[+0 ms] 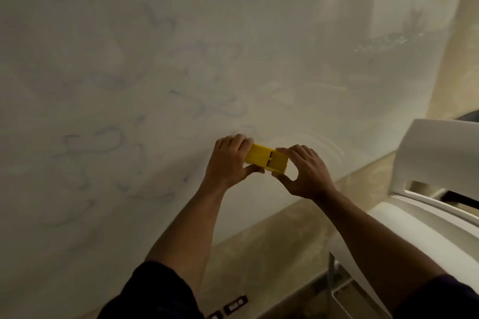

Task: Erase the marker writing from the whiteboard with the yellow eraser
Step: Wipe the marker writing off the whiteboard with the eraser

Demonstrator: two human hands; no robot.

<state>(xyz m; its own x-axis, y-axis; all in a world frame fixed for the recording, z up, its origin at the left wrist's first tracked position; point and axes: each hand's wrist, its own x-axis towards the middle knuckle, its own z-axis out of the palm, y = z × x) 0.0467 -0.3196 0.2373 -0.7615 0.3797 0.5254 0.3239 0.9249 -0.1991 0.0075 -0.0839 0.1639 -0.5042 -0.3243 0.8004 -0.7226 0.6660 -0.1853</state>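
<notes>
Bare forearms [191, 217] emerge from dark pushed-up sleeves [153, 292].

Whiteboard [155, 59] surface open to the left, above and far right of the hands; nothing stands against it there. White chair [440, 163] crowds the near right, its backrest close to the board's lower right edge. Gap between chair and board looks narrow, hard to judge. Below the board, bare wall [272, 241].

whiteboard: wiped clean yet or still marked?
Still marked. Faint blue strokes cover the whiteboard left of the yellow eraser, held by the left hand and right hand.
</notes>
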